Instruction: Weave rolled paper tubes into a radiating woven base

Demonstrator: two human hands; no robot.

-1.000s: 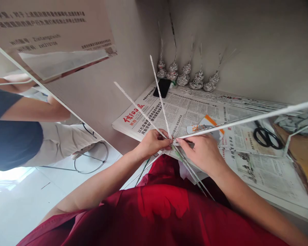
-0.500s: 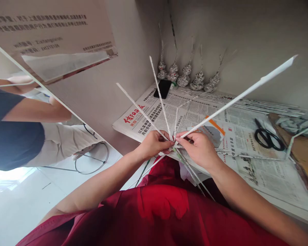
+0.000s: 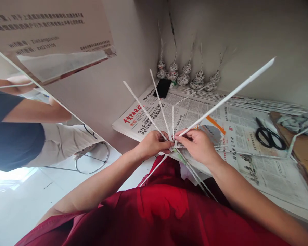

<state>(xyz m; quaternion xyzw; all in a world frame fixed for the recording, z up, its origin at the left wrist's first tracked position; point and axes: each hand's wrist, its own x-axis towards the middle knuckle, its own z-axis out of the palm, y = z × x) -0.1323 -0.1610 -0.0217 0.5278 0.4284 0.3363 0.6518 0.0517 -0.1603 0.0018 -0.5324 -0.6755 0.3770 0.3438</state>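
Note:
Several thin rolled-paper sticks fan out from one crossing point between my hands, just above the table's front edge. My left hand (image 3: 156, 142) pinches the crossing from the left, beside a speckled paper stick (image 3: 141, 106) that slants up and left. Between thumb and fingers, my right hand (image 3: 197, 143) grips the lower end of a thick white paper stick (image 3: 228, 96) that rises to the upper right. Other paper sticks (image 3: 192, 171) point down over my red clothing. My fingers hide most of the crossing.
Newspaper (image 3: 246, 160) covers the table. On it lie black scissors (image 3: 269, 136), a black phone (image 3: 162, 88) and a bundle of paper sticks (image 3: 246, 102). Several woven gourd shapes (image 3: 184, 75) stand along the wall. Left of the partition (image 3: 133, 68), another person (image 3: 17, 130) is partly visible.
The thick white stick's upper end has swung left and slightly down. The upper-left sticks have shifted a little to the right. Both hands keep their grip in nearly the same place.

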